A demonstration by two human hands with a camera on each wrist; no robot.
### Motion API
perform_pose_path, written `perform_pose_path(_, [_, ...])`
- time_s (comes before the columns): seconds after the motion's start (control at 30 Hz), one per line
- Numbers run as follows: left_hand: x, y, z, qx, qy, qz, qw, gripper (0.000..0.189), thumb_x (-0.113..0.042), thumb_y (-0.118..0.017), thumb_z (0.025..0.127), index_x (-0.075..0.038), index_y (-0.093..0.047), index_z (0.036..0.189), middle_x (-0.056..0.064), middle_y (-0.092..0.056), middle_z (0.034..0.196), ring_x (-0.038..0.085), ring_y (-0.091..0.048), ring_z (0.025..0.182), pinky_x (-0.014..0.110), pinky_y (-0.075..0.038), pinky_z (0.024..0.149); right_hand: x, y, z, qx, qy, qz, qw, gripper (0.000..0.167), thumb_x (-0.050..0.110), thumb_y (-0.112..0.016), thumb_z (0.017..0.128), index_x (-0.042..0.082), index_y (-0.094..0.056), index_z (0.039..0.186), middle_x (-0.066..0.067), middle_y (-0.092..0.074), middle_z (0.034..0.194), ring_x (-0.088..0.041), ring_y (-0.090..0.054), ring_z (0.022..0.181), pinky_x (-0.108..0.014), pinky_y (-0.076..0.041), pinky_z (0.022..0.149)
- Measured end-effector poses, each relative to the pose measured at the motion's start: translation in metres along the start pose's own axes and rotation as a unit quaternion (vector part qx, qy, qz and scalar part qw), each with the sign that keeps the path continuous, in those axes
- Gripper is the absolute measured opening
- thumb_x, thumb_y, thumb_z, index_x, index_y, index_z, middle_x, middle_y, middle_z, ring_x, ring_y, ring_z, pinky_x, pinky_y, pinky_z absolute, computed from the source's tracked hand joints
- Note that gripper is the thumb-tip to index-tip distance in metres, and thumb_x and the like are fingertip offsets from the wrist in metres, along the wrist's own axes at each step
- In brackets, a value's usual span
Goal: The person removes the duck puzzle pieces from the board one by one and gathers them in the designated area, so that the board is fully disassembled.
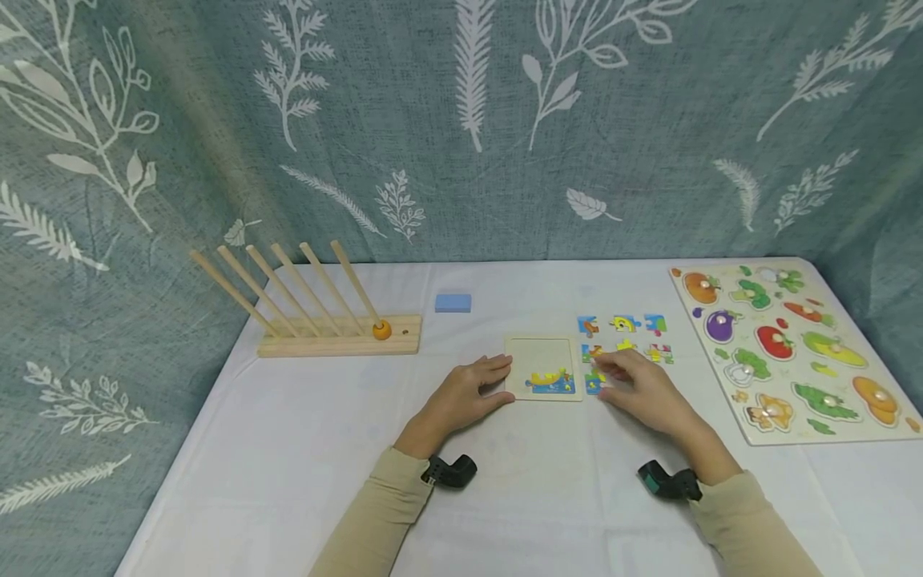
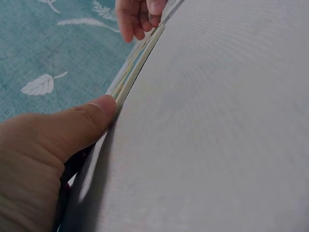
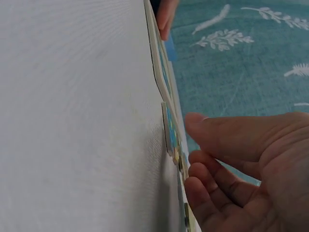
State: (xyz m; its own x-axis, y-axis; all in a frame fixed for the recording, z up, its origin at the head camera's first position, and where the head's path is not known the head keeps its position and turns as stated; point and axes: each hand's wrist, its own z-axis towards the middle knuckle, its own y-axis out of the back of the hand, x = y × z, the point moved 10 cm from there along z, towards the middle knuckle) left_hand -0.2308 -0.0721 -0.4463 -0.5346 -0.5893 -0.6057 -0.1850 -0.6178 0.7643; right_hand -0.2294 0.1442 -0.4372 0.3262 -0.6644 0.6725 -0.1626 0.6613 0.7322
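Note:
A small square wooden puzzle tray (image 1: 534,353) lies on the table, with a blue and yellow fitted section (image 1: 552,381) along its lower right. My left hand (image 1: 469,393) rests at the tray's left edge, fingers extended; in the left wrist view its thumb (image 2: 91,118) touches the side of the tray. Right of the tray are several loose jigsaw pieces, among them a yellow and blue one (image 1: 623,323) at the back. My right hand (image 1: 645,393) hovers over the nearest pieces, fingers loosely bent. The right wrist view shows nothing between its thumb and fingers, close above a flat piece (image 3: 169,128).
At the left stands a wooden peg rack (image 1: 339,347) with slanted rods and an orange bead (image 1: 382,329) on the rightmost one. A blue block (image 1: 453,303) lies behind the tray. The large vegetable knob board (image 1: 786,385) covers the right side. A patterned curtain (image 1: 433,120) hangs behind.

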Motion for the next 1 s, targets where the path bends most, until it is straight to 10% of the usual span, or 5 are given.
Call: perform_pose_path(1.0, [-0.001, 0.000, 0.000, 0.004, -0.010, 0.000, 0.9999, 0.051, -0.026, -0.072, 0.084, -0.001, -0.059, 0.127, 0.008, -0.056, 0.134, 0.029, -0.051, 0.126, 0.038, -0.040, 0.110, 0.054, -0.054, 0.035, 0.096, 0.063, -0.009, 0.9933, 0.041, 0.012, -0.070, 0.084, 0.002, -0.062, 0.123, -0.009, -0.061, 0.115, -0.024, -0.058, 0.105, -0.043, -0.050, 0.093])
